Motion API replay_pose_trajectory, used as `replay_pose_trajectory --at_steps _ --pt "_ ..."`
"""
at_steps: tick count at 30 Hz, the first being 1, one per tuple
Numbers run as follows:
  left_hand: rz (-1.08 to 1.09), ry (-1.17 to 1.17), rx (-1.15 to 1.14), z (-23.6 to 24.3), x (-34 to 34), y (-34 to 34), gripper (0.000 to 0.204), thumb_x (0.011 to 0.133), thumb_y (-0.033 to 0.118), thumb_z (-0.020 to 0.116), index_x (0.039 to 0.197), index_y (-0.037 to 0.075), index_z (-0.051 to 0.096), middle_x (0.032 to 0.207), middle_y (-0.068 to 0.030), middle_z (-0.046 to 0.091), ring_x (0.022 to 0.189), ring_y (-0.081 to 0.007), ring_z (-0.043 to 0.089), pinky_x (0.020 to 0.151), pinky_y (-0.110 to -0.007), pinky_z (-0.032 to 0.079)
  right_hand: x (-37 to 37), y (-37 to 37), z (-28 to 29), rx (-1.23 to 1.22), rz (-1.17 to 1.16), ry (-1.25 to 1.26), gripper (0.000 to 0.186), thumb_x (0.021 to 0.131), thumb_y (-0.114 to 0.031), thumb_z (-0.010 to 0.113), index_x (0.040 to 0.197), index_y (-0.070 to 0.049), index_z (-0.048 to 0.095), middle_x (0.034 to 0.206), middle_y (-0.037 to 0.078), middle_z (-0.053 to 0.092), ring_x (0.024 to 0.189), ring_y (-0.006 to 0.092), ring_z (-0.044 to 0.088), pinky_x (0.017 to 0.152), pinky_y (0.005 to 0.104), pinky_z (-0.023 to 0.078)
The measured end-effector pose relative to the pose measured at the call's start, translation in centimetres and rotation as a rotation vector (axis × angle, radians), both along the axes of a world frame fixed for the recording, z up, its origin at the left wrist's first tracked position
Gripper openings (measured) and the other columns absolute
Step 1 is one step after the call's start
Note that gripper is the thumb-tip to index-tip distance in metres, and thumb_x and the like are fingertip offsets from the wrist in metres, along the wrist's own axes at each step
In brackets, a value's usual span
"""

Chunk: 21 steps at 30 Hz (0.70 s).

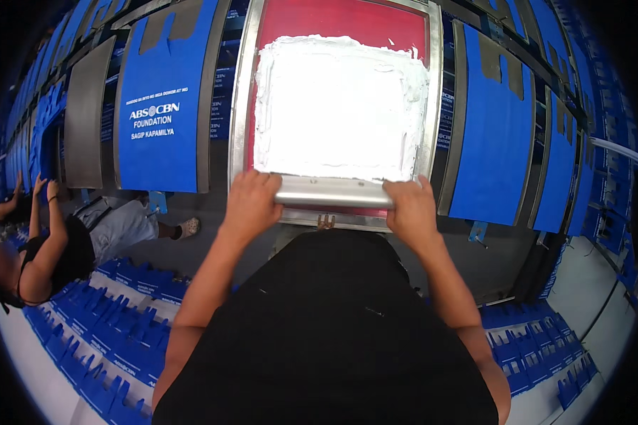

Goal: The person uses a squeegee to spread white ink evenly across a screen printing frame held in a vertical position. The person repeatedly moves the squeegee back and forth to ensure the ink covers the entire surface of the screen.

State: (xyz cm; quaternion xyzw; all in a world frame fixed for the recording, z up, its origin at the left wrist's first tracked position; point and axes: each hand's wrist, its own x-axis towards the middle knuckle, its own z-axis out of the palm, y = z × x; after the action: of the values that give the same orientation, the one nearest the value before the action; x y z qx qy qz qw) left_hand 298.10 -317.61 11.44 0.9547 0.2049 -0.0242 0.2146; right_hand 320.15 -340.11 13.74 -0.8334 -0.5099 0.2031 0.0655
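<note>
In front of me lies a screen printing frame (436,92) with metal sides and red mesh (344,20). Thick white ink (337,106) covers most of the mesh in a rough-edged rectangle. A wide metal squeegee (333,190) lies across the near edge of the ink. My left hand (254,202) is closed round its left end, and my right hand (412,212) grips its right end. The squeegee's lower edge is hidden from this view. A small metal clasp (326,221) shows on the frame's near bar.
Blue bag panels with cut-out handles lie on grey boards left (159,106) and right (493,134) of the frame. At the far left, a co-worker (57,234) reaches up to another blue panel. More blue pieces (106,326) lie in rows on white surfaces behind me.
</note>
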Motion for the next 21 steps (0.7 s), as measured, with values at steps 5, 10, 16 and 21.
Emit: replay_pose_trajectory --at_steps 5,10,16,21 --pt "-0.033 0.121 -0.063 -1.8 0.9 0.5 0.034 0.056 0.006 0.073 0.089 0.006 0.063 0.084 -0.0103 0.064 0.081 -0.0288 0.060 0.079 -0.041 0.046 1.2 1.6 -0.8 -0.237 -0.026 0.082 0.039 0.061 -0.001 0.067 0.099 -0.008 0.068 0.093 0.010 0.068 0.093 0.0294 0.062 0.108 0.0536 0.032" --pt "0.036 -0.228 0.075 -4.5 -1.2 -1.8 0.032 0.058 0.000 0.070 0.089 0.006 0.065 0.084 -0.0108 0.065 0.081 -0.0298 0.060 0.076 -0.041 0.046 -1.2 -1.1 -4.0 0.099 -0.032 -0.082 0.034 0.062 -0.004 0.066 0.094 -0.011 0.066 0.084 0.008 0.066 0.085 0.0276 0.063 0.110 0.0603 0.025" --pt "-0.018 0.007 0.245 -4.7 13.3 12.4 0.029 0.069 0.024 0.075 0.094 0.010 0.072 0.073 -0.0162 0.068 0.070 -0.0320 0.068 0.067 -0.043 0.053 12.6 12.4 -5.6 -0.140 -0.026 -0.269 0.041 0.071 -0.016 0.067 0.111 -0.021 0.068 0.092 0.008 0.071 0.096 0.0257 0.067 0.108 0.0571 0.027" --pt "0.022 0.090 0.142 -1.4 15.5 14.5 0.042 0.073 0.044 0.076 0.095 0.009 0.072 0.073 -0.0171 0.067 0.073 -0.0326 0.068 0.071 -0.043 0.052 15.1 14.4 -2.7 -0.043 0.000 -0.157 0.038 0.070 -0.010 0.060 0.106 -0.014 0.070 0.090 0.015 0.070 0.090 0.0343 0.066 0.084 0.0413 0.052"
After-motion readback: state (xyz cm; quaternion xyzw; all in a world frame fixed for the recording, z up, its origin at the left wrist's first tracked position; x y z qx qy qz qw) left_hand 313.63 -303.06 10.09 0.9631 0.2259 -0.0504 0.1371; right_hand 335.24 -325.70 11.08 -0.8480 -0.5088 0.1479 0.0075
